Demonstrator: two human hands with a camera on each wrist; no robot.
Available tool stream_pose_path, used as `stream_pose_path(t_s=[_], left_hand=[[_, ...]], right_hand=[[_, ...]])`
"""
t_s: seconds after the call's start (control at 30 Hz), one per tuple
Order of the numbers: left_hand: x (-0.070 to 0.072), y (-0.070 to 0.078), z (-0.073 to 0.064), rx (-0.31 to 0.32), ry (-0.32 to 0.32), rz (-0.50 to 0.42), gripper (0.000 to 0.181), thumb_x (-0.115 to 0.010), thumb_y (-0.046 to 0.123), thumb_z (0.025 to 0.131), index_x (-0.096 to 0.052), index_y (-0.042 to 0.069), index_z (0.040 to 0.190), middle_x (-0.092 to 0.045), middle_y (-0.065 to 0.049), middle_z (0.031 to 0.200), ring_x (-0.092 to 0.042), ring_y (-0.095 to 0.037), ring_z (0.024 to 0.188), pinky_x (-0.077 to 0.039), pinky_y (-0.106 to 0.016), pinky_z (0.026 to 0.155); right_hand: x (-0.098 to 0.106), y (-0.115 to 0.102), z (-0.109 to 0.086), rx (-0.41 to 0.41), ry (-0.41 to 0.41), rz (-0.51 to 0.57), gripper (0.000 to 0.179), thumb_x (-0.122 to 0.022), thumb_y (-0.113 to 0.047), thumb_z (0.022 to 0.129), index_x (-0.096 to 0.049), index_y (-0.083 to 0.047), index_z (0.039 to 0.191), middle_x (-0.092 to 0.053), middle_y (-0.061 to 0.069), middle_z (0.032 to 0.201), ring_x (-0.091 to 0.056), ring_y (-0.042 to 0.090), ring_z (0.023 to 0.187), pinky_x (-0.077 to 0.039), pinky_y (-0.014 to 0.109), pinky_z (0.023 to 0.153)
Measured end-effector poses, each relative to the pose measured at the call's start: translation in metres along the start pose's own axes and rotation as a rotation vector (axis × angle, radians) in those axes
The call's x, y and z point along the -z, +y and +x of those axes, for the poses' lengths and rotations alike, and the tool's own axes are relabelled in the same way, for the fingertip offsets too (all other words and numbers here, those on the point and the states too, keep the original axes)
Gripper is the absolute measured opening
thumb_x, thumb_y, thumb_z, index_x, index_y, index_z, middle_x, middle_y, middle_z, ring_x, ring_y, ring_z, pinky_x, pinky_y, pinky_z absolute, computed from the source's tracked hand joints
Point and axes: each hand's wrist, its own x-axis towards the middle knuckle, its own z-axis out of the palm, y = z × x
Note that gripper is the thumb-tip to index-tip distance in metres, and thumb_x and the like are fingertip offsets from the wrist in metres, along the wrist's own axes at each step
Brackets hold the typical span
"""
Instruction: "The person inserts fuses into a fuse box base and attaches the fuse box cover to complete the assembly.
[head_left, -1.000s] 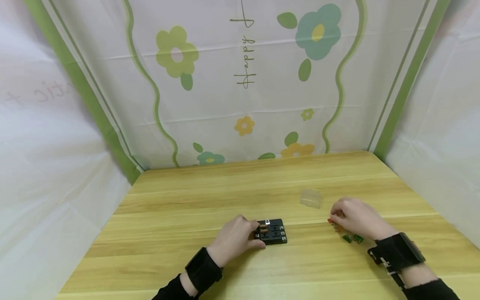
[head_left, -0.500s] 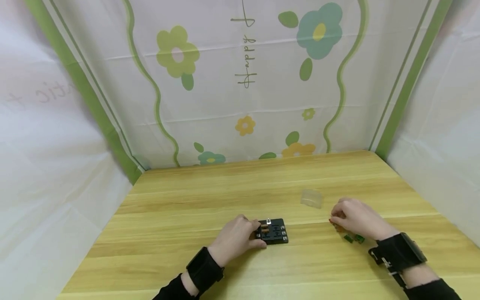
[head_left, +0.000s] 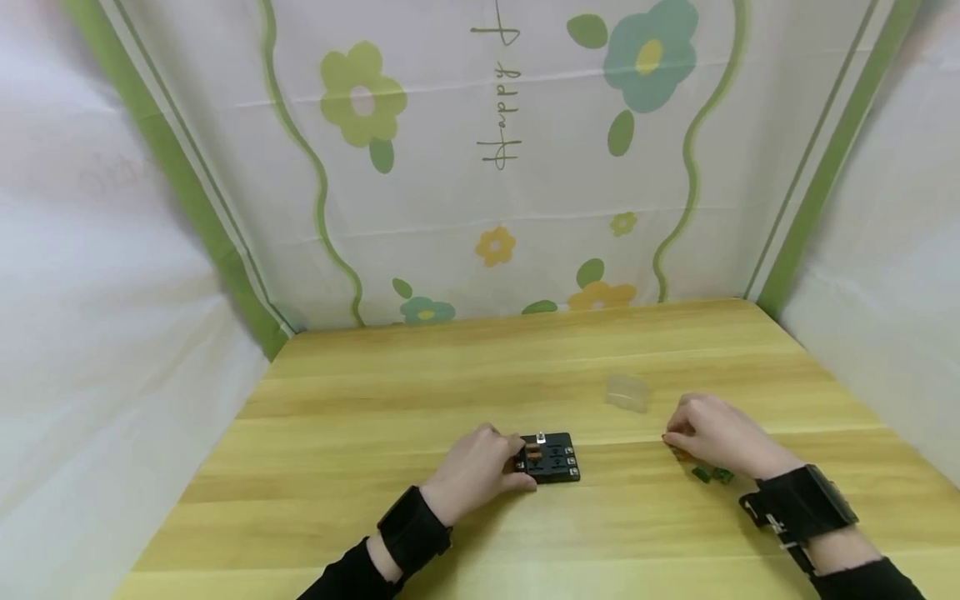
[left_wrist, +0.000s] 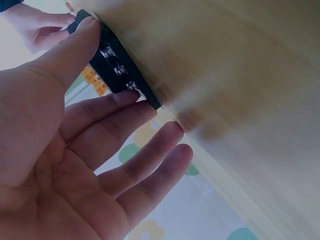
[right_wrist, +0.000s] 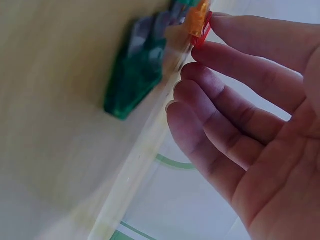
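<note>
A black fuse block (head_left: 558, 468) lies on the table, with orange blade fuses (left_wrist: 95, 80) seated near its left end and metal screw terminals along its edges. My left hand (head_left: 476, 471) grips that end, the thumb on the near side and the fingers at the far side. To the right, my right hand (head_left: 716, 437) pinches a red blade fuse (right_wrist: 204, 32) between thumb and index fingertip, low over the tabletop. An orange blade fuse (right_wrist: 198, 17) is right beside the red one. Green blade fuses (right_wrist: 135, 75) lie under the right hand, which partly hides the loose group.
A clear plastic cover (head_left: 626, 393) lies on the wooden table (head_left: 420, 375) behind and between the hands. White cloth printed with flowers hangs at the table's back, and plain cloth walls stand at both sides.
The head view has shifted slightly. My left hand keeps its grip on the fuse block, while the right fingertips close in on the red fuse, of which less shows now.
</note>
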Motion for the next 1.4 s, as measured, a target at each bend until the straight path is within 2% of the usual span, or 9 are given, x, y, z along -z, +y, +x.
stream_pose_path(t_s=[0.07, 0.17, 0.3, 0.47, 0.77, 0.97, 1.13, 1.4], left_hand=[[0.0020, -0.0003, 0.0017, 0.001, -0.007, 0.008, 0.040, -0.076, 0.048, 0.082, -0.071, 0.011, 0.098, -0.057, 0.007, 0.067, -0.048, -0.007, 0.063, -0.035, -0.024, 0.059], [0.0041, -0.0006, 0.0033, 0.007, -0.003, 0.012, 0.040, -0.076, 0.047, 0.081, -0.071, 0.011, 0.098, -0.061, 0.005, 0.071, -0.049, -0.008, 0.065, -0.036, -0.023, 0.058], [0.0052, 0.0005, 0.0045, 0.006, -0.006, 0.024, 0.039, -0.076, 0.047, 0.082, -0.071, 0.011, 0.097, -0.061, 0.005, 0.071, -0.048, -0.008, 0.064, -0.035, -0.023, 0.058], [0.0050, 0.0023, 0.0048, 0.004, -0.026, 0.025, 0.038, -0.076, 0.048, 0.081, -0.070, 0.012, 0.094, -0.052, 0.008, 0.064, -0.045, -0.007, 0.061, -0.033, -0.023, 0.057], [0.0036, 0.0030, 0.0049, 0.008, -0.024, 0.024, 0.040, -0.076, 0.049, 0.081, -0.071, 0.012, 0.096, -0.056, 0.008, 0.067, -0.048, -0.007, 0.065, -0.035, -0.023, 0.057], [0.0034, 0.0031, 0.0040, 0.012, -0.034, 0.005, 0.037, -0.076, 0.047, 0.081, -0.069, 0.013, 0.093, -0.050, 0.010, 0.064, -0.046, -0.008, 0.063, -0.033, -0.023, 0.056], [0.0043, 0.0029, 0.0033, 0.017, -0.034, -0.010, 0.037, -0.077, 0.046, 0.081, -0.070, 0.012, 0.094, -0.053, 0.009, 0.066, -0.045, -0.008, 0.063, -0.033, -0.023, 0.057], [0.0025, 0.0017, 0.0032, 0.005, -0.016, -0.016, 0.038, -0.077, 0.047, 0.081, -0.070, 0.011, 0.093, -0.051, 0.009, 0.065, -0.044, -0.007, 0.062, -0.034, -0.023, 0.056]], right_hand=[[0.0007, 0.0007, 0.0006, 0.004, 0.004, 0.000, 0.017, -0.076, -0.012, 0.087, -0.072, -0.025, 0.077, -0.055, -0.010, 0.083, -0.048, 0.004, 0.071, -0.042, 0.030, 0.061], [0.0016, 0.0017, 0.0032, 0.017, 0.013, -0.001, 0.017, -0.076, -0.011, 0.086, -0.073, -0.025, 0.077, -0.056, -0.010, 0.082, -0.049, 0.005, 0.071, -0.042, 0.030, 0.061], [0.0027, 0.0020, 0.0042, 0.018, 0.017, -0.002, 0.013, -0.077, -0.009, 0.085, -0.075, -0.021, 0.080, -0.057, -0.010, 0.082, -0.051, 0.005, 0.071, -0.044, 0.030, 0.061], [0.0016, 0.0014, 0.0024, 0.008, 0.005, 0.009, 0.012, -0.078, -0.006, 0.083, -0.076, -0.019, 0.082, -0.061, -0.009, 0.083, -0.055, 0.006, 0.072, -0.047, 0.031, 0.062], [0.0007, -0.0001, 0.0024, 0.003, 0.009, 0.016, 0.018, -0.080, -0.007, 0.082, -0.071, -0.022, 0.077, -0.057, -0.012, 0.077, -0.049, 0.003, 0.066, -0.044, 0.029, 0.058], [0.0006, -0.0003, 0.0009, -0.007, 0.007, 0.032, 0.020, -0.080, -0.007, 0.081, -0.068, -0.022, 0.076, -0.054, -0.012, 0.074, -0.047, 0.003, 0.063, -0.041, 0.027, 0.056], [0.0019, -0.0013, 0.0011, -0.003, 0.015, 0.051, 0.022, -0.080, -0.006, 0.081, -0.066, -0.022, 0.075, -0.052, -0.013, 0.071, -0.046, 0.002, 0.061, -0.041, 0.026, 0.055], [0.0028, -0.0028, 0.0009, 0.019, 0.068, 0.041, 0.022, -0.079, -0.003, 0.081, -0.067, -0.021, 0.077, -0.054, -0.014, 0.070, -0.047, 0.001, 0.061, -0.042, 0.027, 0.056]])
